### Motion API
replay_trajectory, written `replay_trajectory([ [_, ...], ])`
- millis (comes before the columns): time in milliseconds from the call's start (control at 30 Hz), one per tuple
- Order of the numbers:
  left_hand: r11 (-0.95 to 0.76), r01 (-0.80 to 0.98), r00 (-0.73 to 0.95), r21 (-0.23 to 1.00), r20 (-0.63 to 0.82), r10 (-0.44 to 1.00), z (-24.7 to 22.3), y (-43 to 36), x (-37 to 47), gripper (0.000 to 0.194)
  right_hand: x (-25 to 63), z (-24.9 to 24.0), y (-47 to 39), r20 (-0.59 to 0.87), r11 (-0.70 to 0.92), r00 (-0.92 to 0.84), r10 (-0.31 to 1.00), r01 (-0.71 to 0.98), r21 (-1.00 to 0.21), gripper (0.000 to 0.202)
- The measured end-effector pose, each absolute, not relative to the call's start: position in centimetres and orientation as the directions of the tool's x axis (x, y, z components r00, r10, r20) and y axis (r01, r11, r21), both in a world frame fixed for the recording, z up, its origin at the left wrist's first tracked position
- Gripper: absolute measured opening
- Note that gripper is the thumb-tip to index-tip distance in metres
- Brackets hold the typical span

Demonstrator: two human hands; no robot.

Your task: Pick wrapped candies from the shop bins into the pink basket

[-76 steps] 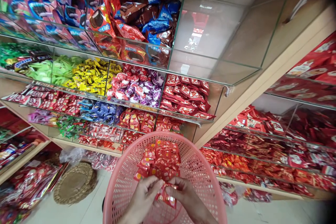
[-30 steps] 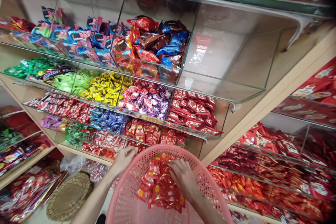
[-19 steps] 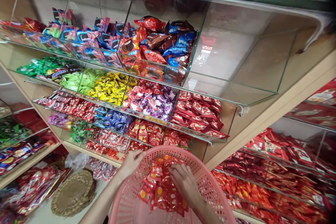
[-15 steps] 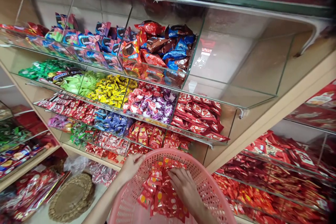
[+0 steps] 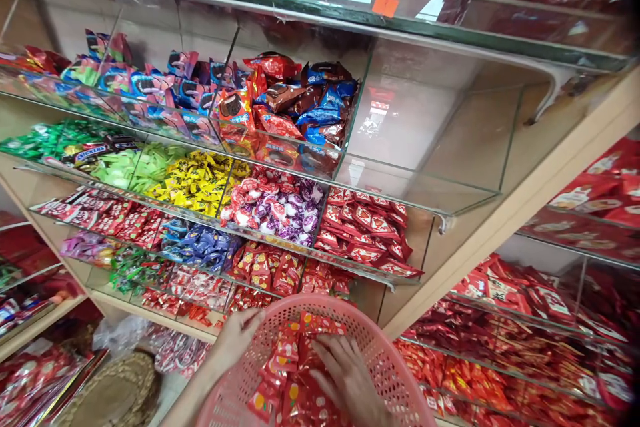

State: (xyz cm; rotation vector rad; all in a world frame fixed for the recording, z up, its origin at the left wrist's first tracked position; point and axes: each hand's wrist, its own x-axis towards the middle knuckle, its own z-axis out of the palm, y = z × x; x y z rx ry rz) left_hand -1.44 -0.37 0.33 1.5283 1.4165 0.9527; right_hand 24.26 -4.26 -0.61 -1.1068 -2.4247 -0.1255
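A pink perforated plastic basket (image 5: 400, 373) fills the lower middle of the view. Inside it lie red candy packets (image 5: 285, 353) with orange and yellow fruit prints. My left hand (image 5: 239, 337) is closed on the basket's left rim. Over the packets rests my right hand (image 5: 345, 373), palm down, with its fingers apart. They touch the packets from above, and part of the pile is hidden beneath the hand.
Glass shelves ahead hold yellow candies (image 5: 203, 183), purple and red twist-wrapped candies (image 5: 280, 203) and red packets (image 5: 363, 227). A wooden upright (image 5: 500, 240) separates them from the right-hand shelves. A woven basket (image 5: 115, 390) sits at lower left.
My right hand's fingers have spread wider over the packets. My left hand stays on the rim. The shelves and basket have shifted left in view as the camera turned.
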Motion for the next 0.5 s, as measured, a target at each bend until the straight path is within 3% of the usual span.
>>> replay_trajectory([
  [167, -0.020, 0.373, 0.090, 0.928, -0.014, 0.996, 0.1, -0.3, -1.4, 0.040, 26.2, 0.8, 0.8, 0.492, 0.533, -0.357, 0.794, 0.798, -0.280, 0.026],
  [333, -0.012, 0.403, 0.086, 0.915, -0.025, 0.996, -0.5, -0.3, -1.5, 0.041, 27.4, 1.3, 8.6, 0.323, 0.198, -0.029, 0.946, 0.839, -0.507, 0.022],
  [500, 0.012, 0.404, 0.060, 0.915, -0.039, 0.997, -0.3, -0.4, -1.4, 0.042, 27.0, 1.9, 11.1, 0.359, 0.217, 0.001, 0.933, 0.795, -0.566, 0.030],
])
